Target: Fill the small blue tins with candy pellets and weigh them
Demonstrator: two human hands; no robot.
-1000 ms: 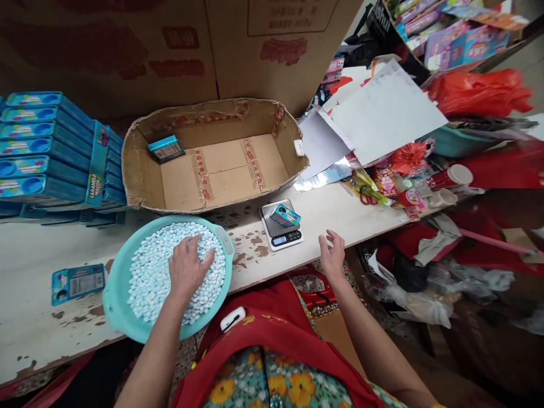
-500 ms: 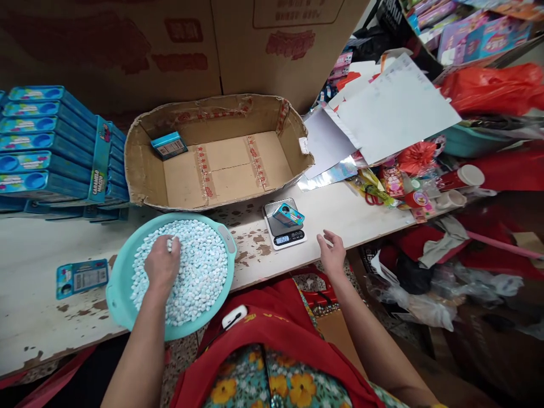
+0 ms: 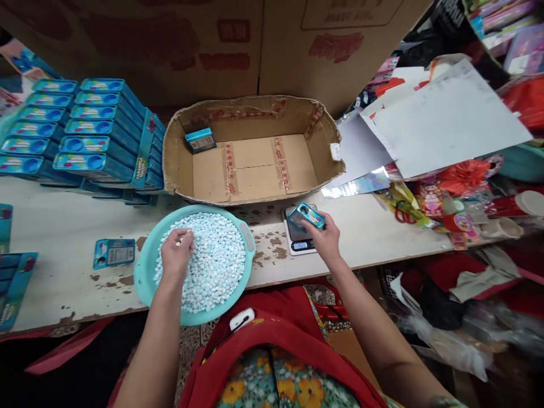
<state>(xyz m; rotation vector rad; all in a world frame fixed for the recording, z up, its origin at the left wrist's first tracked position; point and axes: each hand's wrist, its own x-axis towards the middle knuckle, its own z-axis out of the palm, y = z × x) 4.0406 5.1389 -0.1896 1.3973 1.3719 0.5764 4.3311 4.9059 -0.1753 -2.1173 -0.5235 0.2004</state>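
My left hand (image 3: 176, 252) is closed over the near-left part of a turquoise basin (image 3: 147, 283), with a few small candies showing at its fingertips. The basin is full of pale blue and white candies (image 3: 216, 258). My right hand (image 3: 327, 238) has its thumb and fingers around a small blue candy box (image 3: 311, 215) with a round dark spot on its end. That box is at the kitchen scale (image 3: 300, 246), whose display is lit; I cannot tell whether the box still touches the plate.
An open cardboard tray (image 3: 250, 195) behind the basin holds one blue box (image 3: 200, 140). Stacked blue boxes (image 3: 97, 130) stand at the left, near a flat blue packet (image 3: 114, 253). White sheets (image 3: 446, 119) and wrappers clutter the right. The table's front edge runs close to me.
My right hand has moved in from beside the scale and taken hold of the blue candy box. My left hand has risen slightly with candies. The view has turned left.
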